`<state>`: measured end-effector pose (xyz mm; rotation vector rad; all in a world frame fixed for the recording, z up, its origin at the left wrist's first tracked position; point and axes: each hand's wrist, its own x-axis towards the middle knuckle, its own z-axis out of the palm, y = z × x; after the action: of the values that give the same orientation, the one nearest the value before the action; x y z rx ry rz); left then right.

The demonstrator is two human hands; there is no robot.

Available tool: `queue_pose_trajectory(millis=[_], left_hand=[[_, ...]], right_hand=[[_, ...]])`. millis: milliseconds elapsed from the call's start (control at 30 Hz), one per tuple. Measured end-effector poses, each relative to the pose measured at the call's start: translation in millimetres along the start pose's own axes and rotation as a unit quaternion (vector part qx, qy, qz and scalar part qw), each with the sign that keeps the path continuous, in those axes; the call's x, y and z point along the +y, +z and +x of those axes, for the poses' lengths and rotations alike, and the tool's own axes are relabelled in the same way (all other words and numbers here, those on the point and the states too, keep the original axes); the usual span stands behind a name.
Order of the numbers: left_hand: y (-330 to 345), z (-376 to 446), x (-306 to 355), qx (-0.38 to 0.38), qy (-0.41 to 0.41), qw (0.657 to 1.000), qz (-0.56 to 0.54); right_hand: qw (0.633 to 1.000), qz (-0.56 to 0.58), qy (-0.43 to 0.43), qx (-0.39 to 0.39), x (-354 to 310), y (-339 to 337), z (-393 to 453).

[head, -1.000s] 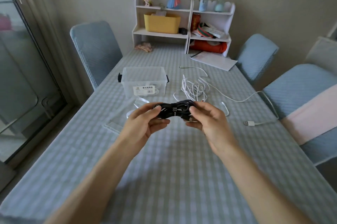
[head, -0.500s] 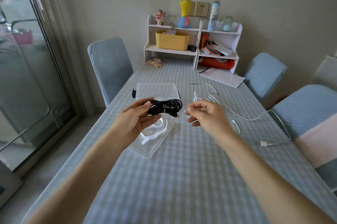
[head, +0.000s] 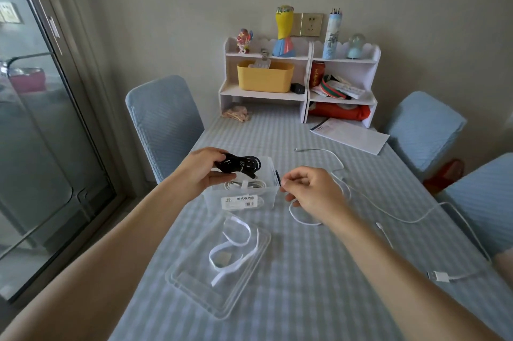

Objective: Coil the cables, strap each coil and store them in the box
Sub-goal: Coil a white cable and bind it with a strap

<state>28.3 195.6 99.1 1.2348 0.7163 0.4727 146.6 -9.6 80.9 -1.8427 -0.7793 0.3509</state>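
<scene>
My left hand (head: pixel 204 170) grips a strapped black cable coil (head: pixel 242 165) and holds it over the open clear box (head: pixel 244 196). Inside the box lies a white coiled cable (head: pixel 245 184) with a strap round it. To the right of the box my right hand (head: pixel 311 190) hovers with loosely curled fingers, holding nothing. A loose white cable (head: pixel 361 196) sprawls over the table on the right, its USB plug (head: pixel 438 276) near the table's right edge. White straps (head: pixel 236 246) lie on the clear box lid (head: pixel 219 268) in front of the box.
A white shelf unit (head: pixel 299 79) with a yellow bin stands at the table's far end, papers (head: pixel 349 135) beside it. Blue chairs (head: pixel 163 124) stand left and right of the table. A glass door runs along the left.
My left hand has carried the black coil forward to above the box. My right hand let go of the coil and now hovers to the right. The view tilted up.
</scene>
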Motion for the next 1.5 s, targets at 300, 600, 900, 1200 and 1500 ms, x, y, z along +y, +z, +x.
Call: queue_pose_trajectory(millis=[300,600,900,1200,1500], left_hand=[[17,50,-9,0.053,0.064,0.869,0.489],[35,24,-19,-0.008,0.262,0.79,0.554],[69,-49,-82,-0.114,0.333,0.825,0.443],[179,-88,-123,-0.226,0.361,0.798,0.427],[189,-112,-165,-0.182,0.334,0.821,0.425]], right_hand=[[0.999,-0.029,0.012,-0.002,24,4,22],[0.999,-0.022,0.012,0.024,31,-10,13],[0.996,-0.055,0.013,0.073,72,-73,-66],[0.977,-0.148,-0.008,0.154,107,-128,-132],[0.919,-0.383,0.034,0.089,156,-154,-162]])
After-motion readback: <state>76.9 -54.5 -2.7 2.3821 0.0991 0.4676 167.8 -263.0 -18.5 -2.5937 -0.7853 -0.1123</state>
